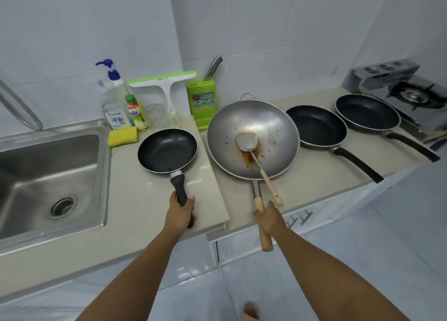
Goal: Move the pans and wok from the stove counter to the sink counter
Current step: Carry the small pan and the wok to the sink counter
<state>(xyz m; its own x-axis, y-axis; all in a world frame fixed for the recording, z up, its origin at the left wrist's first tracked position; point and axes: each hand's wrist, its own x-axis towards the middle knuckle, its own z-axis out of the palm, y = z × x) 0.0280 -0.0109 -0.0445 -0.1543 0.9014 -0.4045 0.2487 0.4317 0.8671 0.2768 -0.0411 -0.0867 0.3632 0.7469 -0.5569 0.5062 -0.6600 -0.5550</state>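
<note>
At counters | L hand (180, 212) grips small pan (167, 150) | R hand (269, 218) grips wok (252, 138)

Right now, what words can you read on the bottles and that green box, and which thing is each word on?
"Kassa": on the label of the clear pump bottle behind the yellow sponge.
"ufa": the letters that show on the small green-capped bottle; the rest is hidden or blurred.
Green knife block: its sticker has pictures and tiny print, too small to read.
Pans, wok and stove: no words visible.
</note>
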